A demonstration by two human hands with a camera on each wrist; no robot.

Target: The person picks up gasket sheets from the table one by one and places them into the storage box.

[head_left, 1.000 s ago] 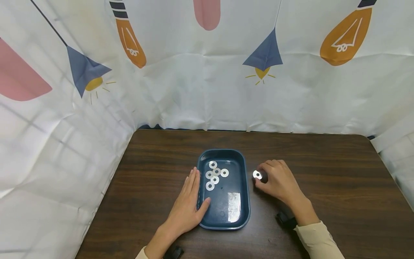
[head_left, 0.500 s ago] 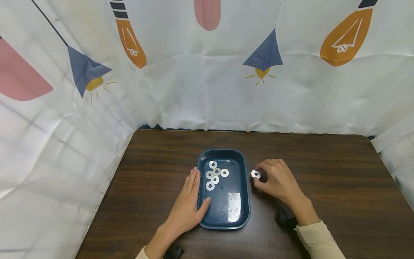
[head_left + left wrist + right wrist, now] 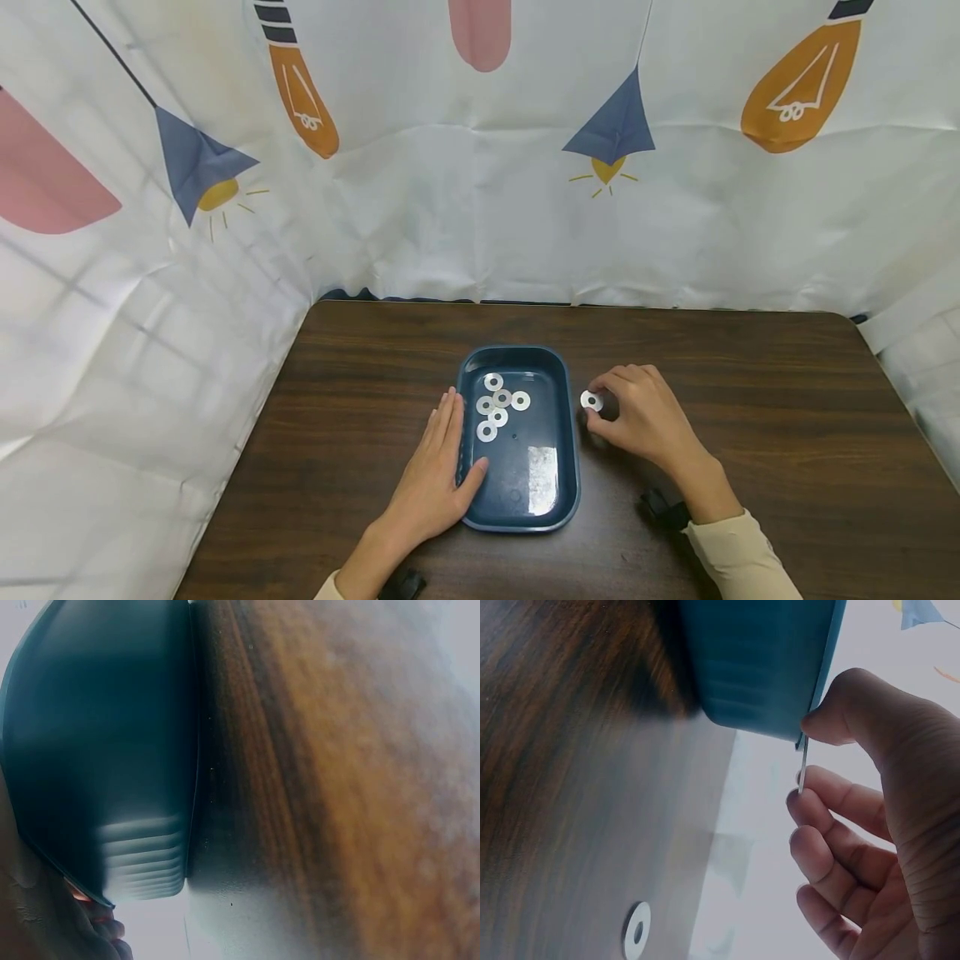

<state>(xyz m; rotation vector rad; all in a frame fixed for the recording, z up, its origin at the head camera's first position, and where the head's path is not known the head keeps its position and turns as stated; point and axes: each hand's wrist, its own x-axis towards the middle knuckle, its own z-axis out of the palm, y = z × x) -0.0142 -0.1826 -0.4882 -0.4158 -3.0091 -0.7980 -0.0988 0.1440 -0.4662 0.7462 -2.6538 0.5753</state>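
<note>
A flat metal washer [image 3: 591, 401] is pinched at its edge between the thumb and fingertips of my right hand [image 3: 645, 417], just right of the tray. The right wrist view shows that washer [image 3: 804, 766] edge-on, raised above the table. My left hand [image 3: 435, 471] lies with straight fingers along the left rim of a dark blue tray [image 3: 517, 527], its thumb over the rim. Several loose washers [image 3: 487, 431] lie in the tray's upper left part, some overlapping. Another washer [image 3: 636, 930] lies on the table in the right wrist view; the right hand hides it in the head view.
The brown wooden table [image 3: 360, 400] runs back to a white curtain [image 3: 420, 217] printed with lamps and bulbs. Black wrist straps show near the left wrist [image 3: 405, 583] and under the right wrist [image 3: 663, 508].
My right hand has shifted slightly left and up with the washer, nearer the tray. The left hand, the tray and the washers in it have stayed put.
</note>
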